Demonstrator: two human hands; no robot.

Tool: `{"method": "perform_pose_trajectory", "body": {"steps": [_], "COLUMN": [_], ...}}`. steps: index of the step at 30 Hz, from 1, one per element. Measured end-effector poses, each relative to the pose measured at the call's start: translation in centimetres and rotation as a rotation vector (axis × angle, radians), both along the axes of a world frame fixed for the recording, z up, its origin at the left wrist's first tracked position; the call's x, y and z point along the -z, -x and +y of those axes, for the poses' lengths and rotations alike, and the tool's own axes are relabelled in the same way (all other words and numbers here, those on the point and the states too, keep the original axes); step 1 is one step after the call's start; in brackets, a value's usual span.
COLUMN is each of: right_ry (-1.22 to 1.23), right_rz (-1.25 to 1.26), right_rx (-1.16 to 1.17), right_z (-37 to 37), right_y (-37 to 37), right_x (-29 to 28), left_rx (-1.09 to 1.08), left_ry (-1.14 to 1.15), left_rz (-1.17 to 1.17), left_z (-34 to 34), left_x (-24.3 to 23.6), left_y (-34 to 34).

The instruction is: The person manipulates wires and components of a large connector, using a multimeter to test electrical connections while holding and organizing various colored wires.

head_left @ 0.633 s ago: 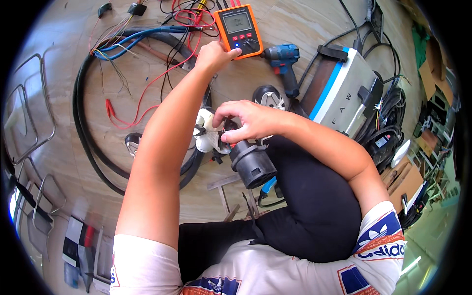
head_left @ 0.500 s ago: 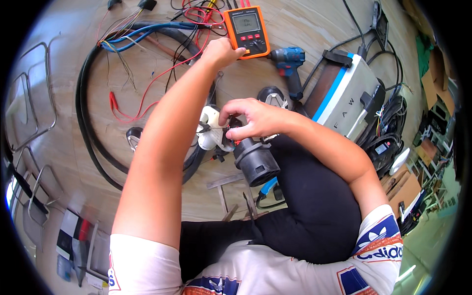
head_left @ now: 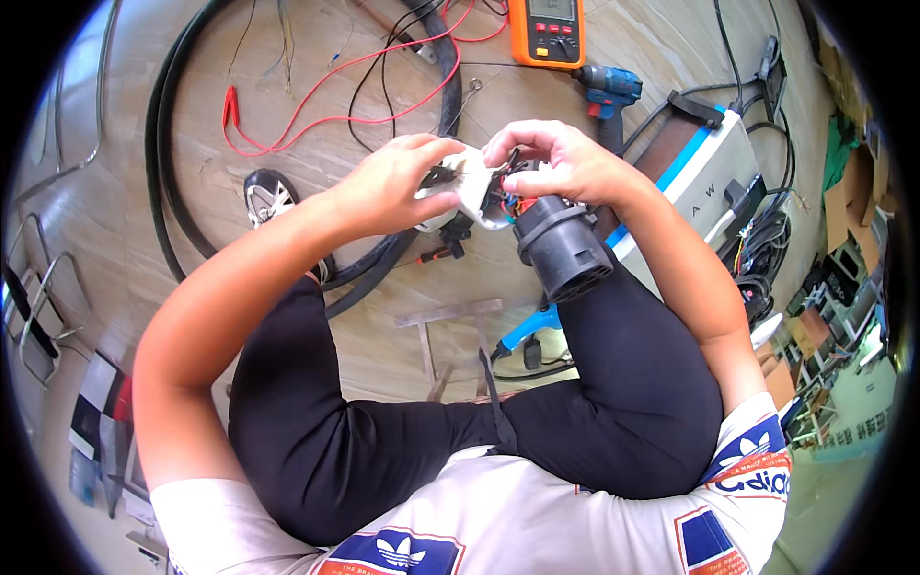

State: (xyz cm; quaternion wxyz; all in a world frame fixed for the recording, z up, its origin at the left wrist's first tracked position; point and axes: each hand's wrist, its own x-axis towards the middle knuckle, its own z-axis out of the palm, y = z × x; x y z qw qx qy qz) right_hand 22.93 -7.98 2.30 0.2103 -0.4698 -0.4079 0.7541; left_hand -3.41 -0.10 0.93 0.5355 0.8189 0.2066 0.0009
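My left hand (head_left: pixel 402 180) is closed on the left side of a white plastic housing (head_left: pixel 479 187), with a dark piece between thumb and fingers that I cannot make out. My right hand (head_left: pixel 546 161) is pinched at the housing's right side, over small wires (head_left: pixel 517 203); its fingertips are partly hidden. A black cylindrical plastic connector body (head_left: pixel 565 249) hangs below my right hand, beside the housing. An orange-and-black multimeter (head_left: pixel 546 34) lies beyond my hands, with a blue cordless drill (head_left: pixel 613 91) to its right.
Red and black test leads (head_left: pixel 316 105) and thick black hose loops (head_left: pixel 172 144) lie on the tiled floor. A silver machine (head_left: pixel 709 211) with cables stands at right. A wooden frame (head_left: pixel 431 316) and blue-handled tool (head_left: pixel 525 331) lie between my legs. Metal chair frames (head_left: pixel 43 307) are at left.
My left hand has left the multimeter and come down to the white housing. The housing, connector and my right hand have moved up and rightward in the picture. The view has shifted.
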Motion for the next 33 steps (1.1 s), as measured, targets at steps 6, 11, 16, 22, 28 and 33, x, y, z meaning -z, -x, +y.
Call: {"method": "perform_pose_trajectory", "body": {"steps": [6, 11, 16, 22, 28, 33], "right_ry": [0.06, 0.132, 0.13, 0.111, 0.053, 0.021], "right_rz": [0.018, 0.028, 0.072, 0.052, 0.111, 0.064], "right_rx": [0.042, 0.044, 0.066, 0.052, 0.103, 0.108], "right_z": [-0.1, 0.5, 0.4, 0.3, -0.1, 0.2], "right_y": [0.0, 0.1, 0.1, -0.1, 0.2, 0.6], "right_x": [-0.5, -0.9, -0.9, -0.6, 0.3, -0.1], "left_rx": [-0.146, -0.219, -0.293, -0.304, -0.313, -0.325], "left_ry": [0.013, -0.068, -0.046, -0.011, 0.081, 0.181], "left_rz": [-0.007, -0.097, -0.16, -0.154, -0.167, -0.116], "left_z": [-2.5, -4.7, -5.3, -5.0, -5.3, -5.2], "left_x": [0.7, 0.6, -0.1, 0.1, 0.9, 0.2], "left_y": [0.0, 0.8, 1.4, 1.1, 1.5, 1.8]}}
